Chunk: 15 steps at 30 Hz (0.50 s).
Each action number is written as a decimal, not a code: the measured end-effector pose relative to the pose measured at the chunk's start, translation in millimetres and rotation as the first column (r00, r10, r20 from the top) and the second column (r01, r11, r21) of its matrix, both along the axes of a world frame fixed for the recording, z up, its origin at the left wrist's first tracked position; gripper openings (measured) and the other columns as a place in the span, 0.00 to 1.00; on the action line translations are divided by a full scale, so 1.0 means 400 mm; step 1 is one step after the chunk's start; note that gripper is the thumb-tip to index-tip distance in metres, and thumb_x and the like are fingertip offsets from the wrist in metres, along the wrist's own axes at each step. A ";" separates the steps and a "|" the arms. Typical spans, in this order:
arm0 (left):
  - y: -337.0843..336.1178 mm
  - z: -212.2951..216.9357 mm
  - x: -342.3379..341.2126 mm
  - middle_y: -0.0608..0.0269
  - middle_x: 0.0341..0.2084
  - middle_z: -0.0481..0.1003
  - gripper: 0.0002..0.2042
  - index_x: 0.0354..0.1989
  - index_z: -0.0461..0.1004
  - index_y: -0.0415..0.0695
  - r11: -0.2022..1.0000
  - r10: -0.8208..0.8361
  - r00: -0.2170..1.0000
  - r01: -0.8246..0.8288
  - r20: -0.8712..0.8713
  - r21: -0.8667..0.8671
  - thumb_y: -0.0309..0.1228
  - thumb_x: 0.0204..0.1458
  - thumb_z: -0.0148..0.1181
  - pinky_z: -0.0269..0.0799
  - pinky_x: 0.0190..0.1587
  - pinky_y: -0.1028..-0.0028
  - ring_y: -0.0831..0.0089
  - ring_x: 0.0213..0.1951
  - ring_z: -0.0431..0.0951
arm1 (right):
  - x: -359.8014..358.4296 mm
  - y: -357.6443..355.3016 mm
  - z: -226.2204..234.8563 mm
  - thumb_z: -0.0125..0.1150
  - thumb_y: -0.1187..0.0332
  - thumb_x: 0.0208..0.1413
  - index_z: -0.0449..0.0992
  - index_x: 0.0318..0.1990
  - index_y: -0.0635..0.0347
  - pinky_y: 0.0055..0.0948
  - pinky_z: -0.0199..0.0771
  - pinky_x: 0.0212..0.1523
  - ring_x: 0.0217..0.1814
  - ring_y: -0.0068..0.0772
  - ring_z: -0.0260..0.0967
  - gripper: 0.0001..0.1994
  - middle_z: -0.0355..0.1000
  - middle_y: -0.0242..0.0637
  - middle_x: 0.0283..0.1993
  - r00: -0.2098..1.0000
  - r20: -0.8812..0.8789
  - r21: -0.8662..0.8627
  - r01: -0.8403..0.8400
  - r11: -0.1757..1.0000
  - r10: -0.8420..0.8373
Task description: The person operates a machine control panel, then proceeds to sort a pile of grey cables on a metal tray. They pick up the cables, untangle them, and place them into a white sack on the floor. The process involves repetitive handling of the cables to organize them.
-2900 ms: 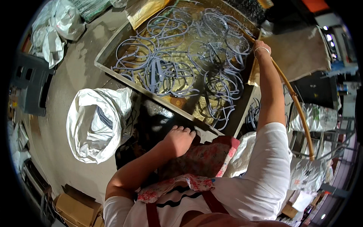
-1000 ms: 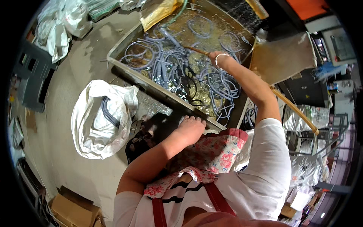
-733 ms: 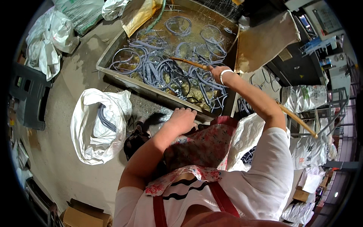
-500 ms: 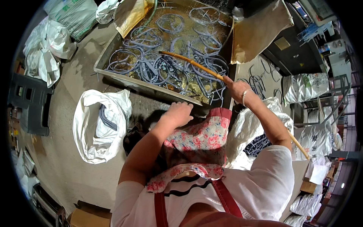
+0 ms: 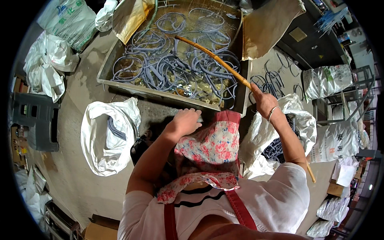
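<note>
Grey concrete floor (image 5: 76, 100) spreads around us, and up ahead sits the big rectangular metal trough (image 5: 120, 82), full of murky liquid and tangled grey-blue plastic loops (image 5: 172, 68). Beside its near left corner we see an open white sack (image 5: 106, 138) on the floor. Our right hand (image 5: 264, 102) is clamped round the long yellow-brown bamboo stick (image 5: 212, 60), its tip out over the loops. Our left hand (image 5: 185, 122) rests curled on the trough's near edge.

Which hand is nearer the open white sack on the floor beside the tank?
Left. The left hand rests on the tank rim, right of the white sack; the right hand grips the stick, farther right.
</note>
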State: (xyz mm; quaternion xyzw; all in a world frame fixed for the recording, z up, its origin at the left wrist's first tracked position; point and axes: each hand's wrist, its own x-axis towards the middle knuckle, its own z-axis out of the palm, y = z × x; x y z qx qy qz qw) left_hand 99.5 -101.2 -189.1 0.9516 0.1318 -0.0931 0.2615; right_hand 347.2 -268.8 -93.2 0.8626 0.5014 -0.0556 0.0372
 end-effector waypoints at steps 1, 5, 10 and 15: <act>0.000 0.000 0.000 0.49 0.39 0.71 0.23 0.49 0.65 0.39 1.000 0.002 1.000 -0.002 0.004 0.002 0.40 0.46 0.57 0.65 0.46 0.60 0.54 0.43 0.71 | 0.006 0.011 -0.005 0.44 0.66 0.56 0.57 0.59 0.44 0.44 0.68 0.28 0.27 0.52 0.69 0.21 0.70 0.50 0.24 1.000 -0.005 -0.010 0.001 1.000 -0.001; 0.000 0.011 0.007 0.49 0.40 0.71 0.24 0.49 0.65 0.40 1.000 -0.015 1.000 0.015 -0.019 -0.002 0.40 0.45 0.57 0.65 0.47 0.61 0.55 0.44 0.71 | 0.056 0.056 -0.036 0.43 0.66 0.56 0.57 0.58 0.44 0.46 0.68 0.31 0.30 0.54 0.69 0.21 0.71 0.52 0.28 0.999 -0.024 -0.037 0.031 0.999 -0.032; -0.001 0.001 0.015 0.50 0.40 0.71 0.24 0.50 0.63 0.40 0.999 -0.028 0.999 0.028 -0.019 0.019 0.40 0.46 0.56 0.64 0.48 0.61 0.54 0.44 0.70 | 0.141 0.162 -0.072 0.41 0.64 0.57 0.59 0.57 0.45 0.44 0.68 0.35 0.35 0.53 0.69 0.19 0.71 0.53 0.32 0.995 0.011 -0.053 0.098 0.994 -0.097; 0.003 0.035 0.033 0.49 0.44 0.69 0.25 0.52 0.61 0.41 0.998 -0.037 0.993 0.032 -0.116 -0.050 0.40 0.48 0.54 0.61 0.51 0.61 0.53 0.48 0.68 | 0.249 0.310 -0.089 0.39 0.68 0.55 0.63 0.52 0.48 0.43 0.69 0.41 0.44 0.50 0.68 0.16 0.71 0.50 0.41 0.978 0.025 -0.126 0.207 0.970 -0.206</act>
